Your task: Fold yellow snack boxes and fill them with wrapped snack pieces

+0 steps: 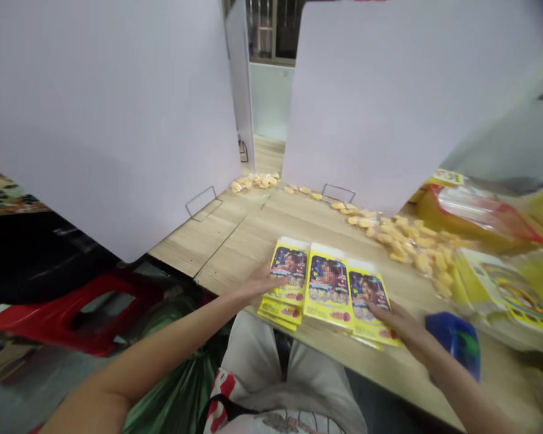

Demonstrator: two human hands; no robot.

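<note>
Yellow printed packets [328, 288] lie side by side in small stacks at the near edge of a wooden table [235, 238]. My left hand [261, 282] rests flat with its fingers stretched onto the left stack. My right hand [396, 319] lies flat on the right stack, its fingers spread over the packet's lower edge. Neither hand grips anything.
Small yellow pieces [405, 238] are scattered in a band across the table's far side. White partition boards [108, 120] stand behind on wire feet. Yellow packaging and clear bags [493, 265] pile at the right, by a blue object [455, 340]. A red stool [81, 313] stands at the left.
</note>
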